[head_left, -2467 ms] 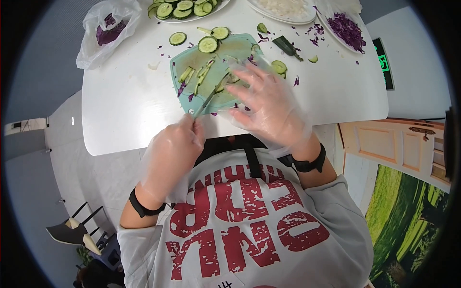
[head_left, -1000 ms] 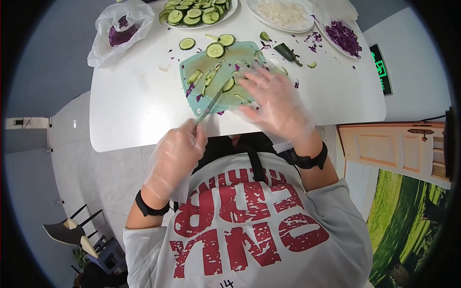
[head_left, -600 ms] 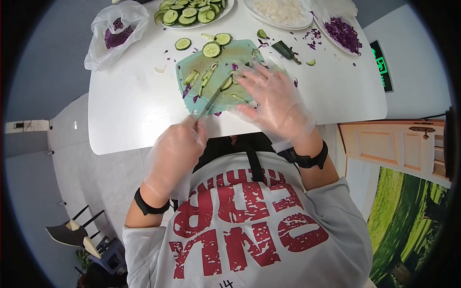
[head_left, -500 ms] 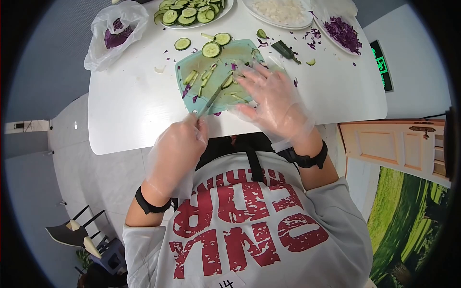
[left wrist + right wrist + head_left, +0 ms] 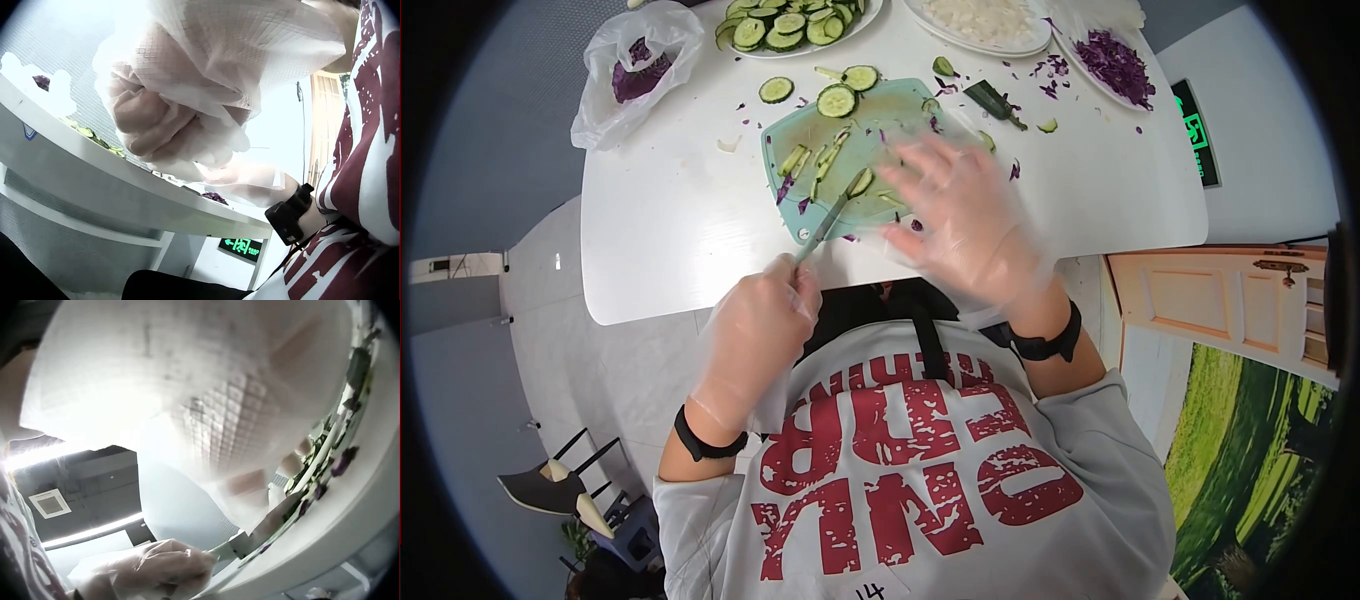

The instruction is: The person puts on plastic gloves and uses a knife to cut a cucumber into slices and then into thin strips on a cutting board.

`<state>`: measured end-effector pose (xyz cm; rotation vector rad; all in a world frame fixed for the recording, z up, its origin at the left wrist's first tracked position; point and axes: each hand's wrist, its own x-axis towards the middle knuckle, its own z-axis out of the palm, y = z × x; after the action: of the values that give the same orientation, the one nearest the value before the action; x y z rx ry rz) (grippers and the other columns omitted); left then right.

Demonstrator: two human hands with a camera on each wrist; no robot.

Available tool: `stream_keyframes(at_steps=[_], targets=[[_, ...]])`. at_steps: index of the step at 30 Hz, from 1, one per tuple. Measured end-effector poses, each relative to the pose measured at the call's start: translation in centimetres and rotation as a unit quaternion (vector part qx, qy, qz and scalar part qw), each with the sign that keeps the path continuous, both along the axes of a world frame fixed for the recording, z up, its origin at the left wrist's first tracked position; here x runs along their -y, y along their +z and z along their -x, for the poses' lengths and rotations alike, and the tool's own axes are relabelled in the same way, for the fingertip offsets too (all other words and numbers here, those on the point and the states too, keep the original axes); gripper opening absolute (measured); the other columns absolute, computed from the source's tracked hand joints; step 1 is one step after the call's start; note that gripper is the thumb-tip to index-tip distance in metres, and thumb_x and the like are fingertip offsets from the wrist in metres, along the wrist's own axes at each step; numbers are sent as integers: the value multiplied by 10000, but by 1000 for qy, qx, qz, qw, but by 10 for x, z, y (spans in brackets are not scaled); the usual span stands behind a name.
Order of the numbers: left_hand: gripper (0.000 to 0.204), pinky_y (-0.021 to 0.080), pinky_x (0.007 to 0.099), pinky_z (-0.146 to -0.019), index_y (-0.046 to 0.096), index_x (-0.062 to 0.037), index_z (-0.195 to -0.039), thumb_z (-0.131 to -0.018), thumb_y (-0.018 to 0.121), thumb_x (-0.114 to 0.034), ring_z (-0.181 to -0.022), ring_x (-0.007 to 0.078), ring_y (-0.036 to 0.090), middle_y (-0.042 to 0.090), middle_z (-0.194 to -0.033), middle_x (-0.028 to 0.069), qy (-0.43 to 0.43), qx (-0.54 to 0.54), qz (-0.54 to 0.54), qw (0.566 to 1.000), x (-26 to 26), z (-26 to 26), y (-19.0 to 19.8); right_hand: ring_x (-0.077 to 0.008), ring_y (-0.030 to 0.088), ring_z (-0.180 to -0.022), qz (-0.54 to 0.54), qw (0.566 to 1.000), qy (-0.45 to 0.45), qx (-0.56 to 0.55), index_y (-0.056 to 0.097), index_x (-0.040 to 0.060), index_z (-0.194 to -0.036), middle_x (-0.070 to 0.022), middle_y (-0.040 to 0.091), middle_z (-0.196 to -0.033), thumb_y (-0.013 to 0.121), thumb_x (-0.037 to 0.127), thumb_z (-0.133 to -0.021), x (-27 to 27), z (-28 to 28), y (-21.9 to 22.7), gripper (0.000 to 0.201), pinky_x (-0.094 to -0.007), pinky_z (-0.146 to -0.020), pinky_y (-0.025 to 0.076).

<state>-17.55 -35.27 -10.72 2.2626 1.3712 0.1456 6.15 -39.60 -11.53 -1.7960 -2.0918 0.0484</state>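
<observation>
In the head view the gloved left hand (image 5: pixel 755 335) grips a knife (image 5: pixel 828 224) by its handle, the blade angled over the green cutting board (image 5: pixel 800 130). Its tip lies by a cucumber slice (image 5: pixel 861 182). Cut cucumber strips (image 5: pixel 830 157) lie left of the blade. The gloved right hand (image 5: pixel 970 215), blurred, hovers with fingers spread over the board's right side; whether it touches anything is unclear. Curled fingers of the left hand (image 5: pixel 169 112) fill the left wrist view. Beyond the right hand (image 5: pixel 244 419), the right wrist view shows the knife (image 5: pixel 275 519).
Behind the board stand a plate of cucumber slices (image 5: pixel 785 28), a plate of pale shreds (image 5: pixel 980 18) and a plate of purple cabbage (image 5: pixel 1114 68). A plastic bag (image 5: pixel 598 105) holds cabbage at left. A cucumber end piece (image 5: pixel 992 102) and scraps lie on the white table (image 5: pixel 670 230).
The knife has drawn back slightly down and left, leaving the cucumber slice more visible. The right hand has shifted a little and is blurred, its fingers somewhat more spread.
</observation>
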Motion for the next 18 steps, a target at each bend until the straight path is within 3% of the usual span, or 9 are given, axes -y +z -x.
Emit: stream_keyframes(at_steps=[5, 13, 18], targets=[[289, 487, 410, -521, 597, 6, -803, -996, 550, -204, -498, 314, 639, 589, -538, 167, 3, 7, 23, 1000, -3, 1, 1, -334, 454, -1346, -21, 1000, 13, 18, 655, 119, -1276, -131, 542, -1411, 690, 382, -873, -2, 9, -13, 482, -476, -1105, 349], [278, 472, 507, -571, 606, 7, -822, -995, 549, -203, -614, 466, 592, 595, -637, 255, -8, 8, -21, 1000, -9, -15, 0, -339, 443, -1359, -10, 1000, 10, 18, 663, 128, -1279, -139, 523, -1442, 681, 404, -885, -3, 9, -11, 482, -474, -1112, 346], [263, 472, 505, -571, 599, 6, -842, -999, 547, -198, -626, 469, 591, 598, -651, 259, 5, 12, -31, 999, -8, -15, -6, -347, 453, -1351, 6, 1000, 13, 14, 670, 116, -1271, -145, 524, -1442, 673, 420, -896, -3, 8, -16, 482, -480, -1109, 350]])
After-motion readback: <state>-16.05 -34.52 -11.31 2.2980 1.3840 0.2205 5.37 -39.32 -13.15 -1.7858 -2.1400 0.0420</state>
